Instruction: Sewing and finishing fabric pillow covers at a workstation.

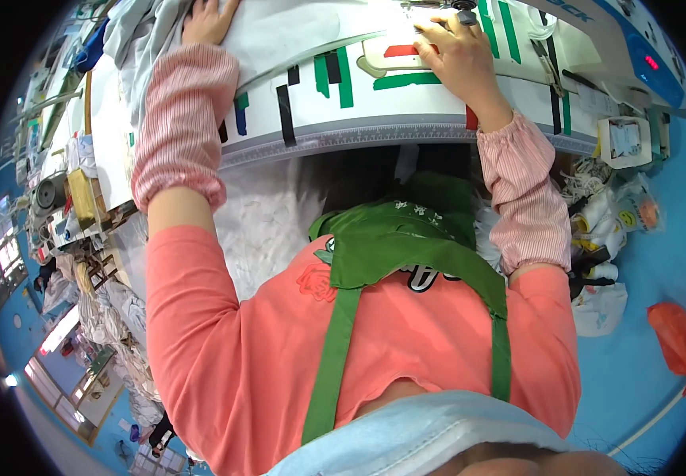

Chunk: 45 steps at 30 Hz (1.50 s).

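My left hand point(208, 22) lies flat on light grey fabric point(156, 36) at the far left of the white sewing table point(255, 107); the top edge of the view cuts off its fingertips. My right hand point(458, 57) rests beside the sewing machine's needle area point(463, 9), bent fingers and thumb apart over the machine bed. White cloth seems to lie under those fingertips, though its outline is hard to make out. A pale strip of fabric edge point(311, 57) runs across the table between both hands.
Green, black and red tape strips point(406, 80) mark the tabletop, and a ruler point(343, 136) follows its front edge. The blue-and-white machine head point(636, 59) stands at right. Tweezers or snips point(547, 67) lie near it. Thread cones point(601, 222) and a red bag point(676, 337) are lower right.
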Available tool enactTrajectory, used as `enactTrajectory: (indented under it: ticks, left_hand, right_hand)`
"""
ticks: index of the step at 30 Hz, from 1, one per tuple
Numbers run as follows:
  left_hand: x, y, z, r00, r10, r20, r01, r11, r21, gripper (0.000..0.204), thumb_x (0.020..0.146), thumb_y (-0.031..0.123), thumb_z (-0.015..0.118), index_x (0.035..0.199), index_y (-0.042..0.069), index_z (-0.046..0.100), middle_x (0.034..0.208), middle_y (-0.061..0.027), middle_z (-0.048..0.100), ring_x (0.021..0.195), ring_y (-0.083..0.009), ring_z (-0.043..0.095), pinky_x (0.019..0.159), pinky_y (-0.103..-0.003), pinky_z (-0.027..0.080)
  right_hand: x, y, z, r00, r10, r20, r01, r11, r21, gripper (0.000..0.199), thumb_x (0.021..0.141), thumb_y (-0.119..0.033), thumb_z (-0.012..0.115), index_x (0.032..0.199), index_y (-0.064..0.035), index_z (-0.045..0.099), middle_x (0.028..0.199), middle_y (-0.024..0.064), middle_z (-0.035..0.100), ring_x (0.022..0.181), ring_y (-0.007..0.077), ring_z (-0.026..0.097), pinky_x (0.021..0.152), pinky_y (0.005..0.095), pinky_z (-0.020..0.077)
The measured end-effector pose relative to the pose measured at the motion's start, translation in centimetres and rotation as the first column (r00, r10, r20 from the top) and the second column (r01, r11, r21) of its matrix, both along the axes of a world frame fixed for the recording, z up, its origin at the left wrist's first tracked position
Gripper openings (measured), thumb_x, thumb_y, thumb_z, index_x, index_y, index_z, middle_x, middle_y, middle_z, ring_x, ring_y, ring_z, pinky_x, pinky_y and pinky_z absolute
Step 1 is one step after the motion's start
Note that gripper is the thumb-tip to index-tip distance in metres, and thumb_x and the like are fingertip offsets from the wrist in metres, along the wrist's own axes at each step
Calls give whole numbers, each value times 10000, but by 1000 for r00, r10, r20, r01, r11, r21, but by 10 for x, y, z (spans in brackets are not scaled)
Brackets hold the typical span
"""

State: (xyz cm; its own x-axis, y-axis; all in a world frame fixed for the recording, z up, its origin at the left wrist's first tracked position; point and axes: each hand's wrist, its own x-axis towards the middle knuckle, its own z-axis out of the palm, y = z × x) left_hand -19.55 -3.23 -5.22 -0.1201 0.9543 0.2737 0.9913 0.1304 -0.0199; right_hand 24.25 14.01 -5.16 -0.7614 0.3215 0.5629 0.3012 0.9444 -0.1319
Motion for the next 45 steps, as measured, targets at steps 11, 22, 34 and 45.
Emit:
enactTrajectory:
  ticks: [11, 22, 34, 45]
  left_hand:
    - [188, -95, 100, 967, 251, 33, -209, 865, -457, 386, 917, 451, 566, 867, 75, 635, 858, -153, 673, 808, -366, 654, 681, -483, 508]
    - [127, 56, -16, 829, -464, -313, 476, 879, -42, 273, 947, 235, 483, 1107, 79, 640, 1209, -154, 625, 1150, -286, 560, 985, -349, 447]
    - [192, 67, 67, 992, -3, 128, -4, 998, 59, 179, 840, 208, 623, 890, 47, 684, 834, -188, 634, 823, -383, 627, 732, -461, 485]
    - [216, 9, 134, 807, -589, 27, 588, 807, 53, 174, 792, 168, 743, 725, 84, 605, 728, -62, 530, 721, -257, 557, 684, -370, 425]
  right_hand:
    - [-16, -136, 10, 949, 303, 93, -279, 938, -203, 629, 765, -352, 751, 1319, -122, 562, 1390, 64, 506, 1352, 224, 409, 1058, 560, 324]
    - [39, -124, 4, 874, 376, -307, -460, 844, -276, 219, 686, 38, 692, 888, -39, 659, 960, 70, 666, 967, 252, 646, 823, 350, 534]
    - [69, -102, 8, 883, 375, -282, -462, 796, -391, 221, 706, 20, 719, 913, -23, 655, 1009, 88, 669, 1001, 269, 639, 839, 358, 536]
    - [-28, -39, 21, 995, -95, -15, 88, 960, -267, 187, 925, -225, 628, 1058, -104, 679, 788, 109, 693, 699, 270, 686, 630, 368, 542]
